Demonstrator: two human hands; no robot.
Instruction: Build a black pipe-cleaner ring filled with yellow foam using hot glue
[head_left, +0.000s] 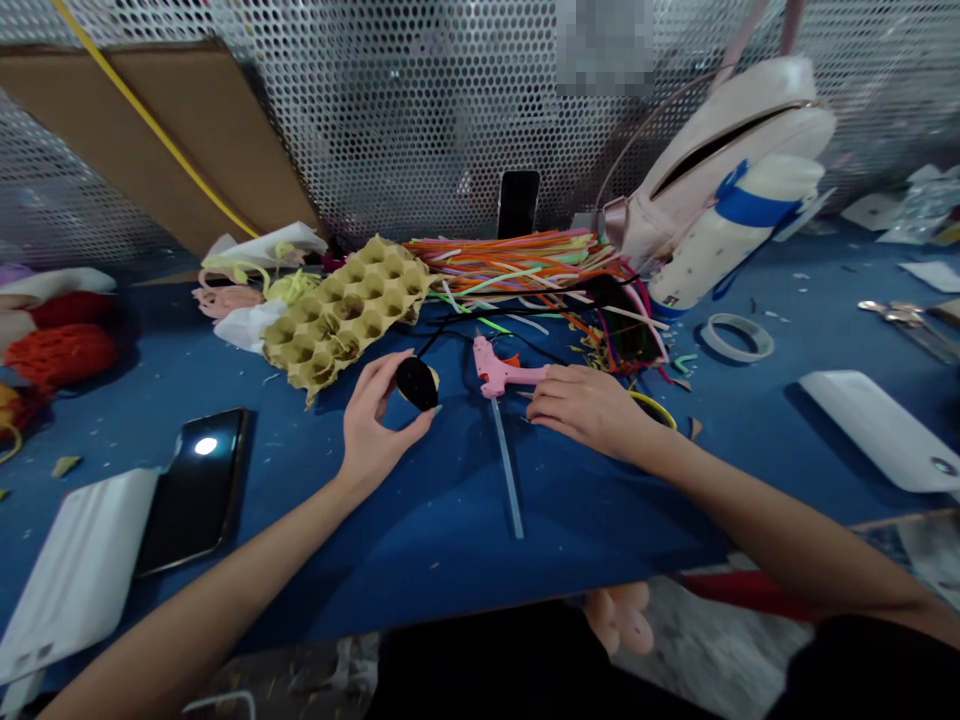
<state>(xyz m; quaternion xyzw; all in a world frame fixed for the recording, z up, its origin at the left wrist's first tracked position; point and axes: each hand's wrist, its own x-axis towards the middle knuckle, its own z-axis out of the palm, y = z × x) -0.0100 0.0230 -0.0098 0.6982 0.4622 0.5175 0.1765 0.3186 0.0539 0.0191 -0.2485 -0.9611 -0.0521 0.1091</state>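
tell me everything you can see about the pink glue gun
The pink plastic hot glue gun lies on the blue work surface, with its grip reaching rightward to the fingertips of the right hand, which touch its end. A long, translucent glue stick extends from it toward the person. Its nozzle isn't clearly visible.

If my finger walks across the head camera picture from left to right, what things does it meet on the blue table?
Orange-red mesh netting → black smartphone → left hand with black oval piece → pink hot glue gun → right hand → roll of tape → white card
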